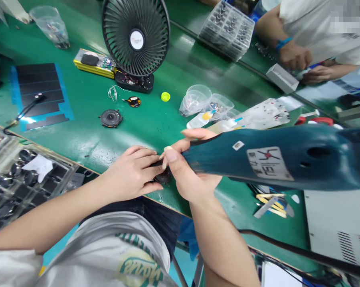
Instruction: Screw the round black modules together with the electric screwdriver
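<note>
My right hand is closed around the narrow front end of a dark teal electric screwdriver, which rises toward the camera and to the right. Its tip is hidden behind my fingers. A small round black watch case lies at the bench's near edge. Fingers of my left hand grip its side, bent over it and close to my right fingertips. On the bench beyond sits another round black watch case. A small round part with orange tape and a yellow-green cap are behind it.
A black fan stands at the back. Plastic cups with small parts stand mid-bench, near dispensing bottles. Parts trays lie at left, tweezers and tools at right. A co-worker's hands work across the bench.
</note>
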Available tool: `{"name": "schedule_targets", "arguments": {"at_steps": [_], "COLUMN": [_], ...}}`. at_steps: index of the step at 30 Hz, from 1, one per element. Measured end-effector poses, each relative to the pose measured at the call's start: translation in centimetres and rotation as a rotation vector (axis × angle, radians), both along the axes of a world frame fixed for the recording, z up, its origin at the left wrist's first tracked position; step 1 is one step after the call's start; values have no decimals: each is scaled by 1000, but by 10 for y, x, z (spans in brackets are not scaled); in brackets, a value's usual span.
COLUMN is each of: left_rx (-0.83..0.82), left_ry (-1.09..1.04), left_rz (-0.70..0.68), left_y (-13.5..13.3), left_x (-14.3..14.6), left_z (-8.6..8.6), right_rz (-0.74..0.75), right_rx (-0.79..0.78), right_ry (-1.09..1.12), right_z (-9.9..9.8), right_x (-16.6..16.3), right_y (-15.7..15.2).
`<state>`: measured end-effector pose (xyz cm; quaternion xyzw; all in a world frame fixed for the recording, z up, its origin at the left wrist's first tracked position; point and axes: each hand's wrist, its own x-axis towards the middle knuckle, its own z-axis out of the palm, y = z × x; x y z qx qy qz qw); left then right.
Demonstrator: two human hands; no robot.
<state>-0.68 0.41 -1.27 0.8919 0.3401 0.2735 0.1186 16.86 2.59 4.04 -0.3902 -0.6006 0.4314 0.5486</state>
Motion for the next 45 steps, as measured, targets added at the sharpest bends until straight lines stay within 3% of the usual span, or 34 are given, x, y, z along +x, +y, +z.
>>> {"name": "schedule_targets", "arguments": {"at_steps": [17,23,28,33,38,45], "left_rx": [-220,-263,-230,-202,-181,-157], "left_ry": [-13,-7,106,165,157,125], "left_rz": [73,96,254,188,269,226], "left_y": [4,2,0,1,-1,-3], "left_x": [4,6,10,8,9,8], "left_z": [6,4,6,11,10,12], "right_rz": [-61,-93,-208,-209,-148,-211], "right_rx": [23,8,86,88,57,36], "right_ry": [58,294,385,352,309,261], "right_z": [-7,-1,8,6,4,2], "right_x": [-1,-1,13,20,16,11], "right_y": [1,1,5,4,-2,-1]}}
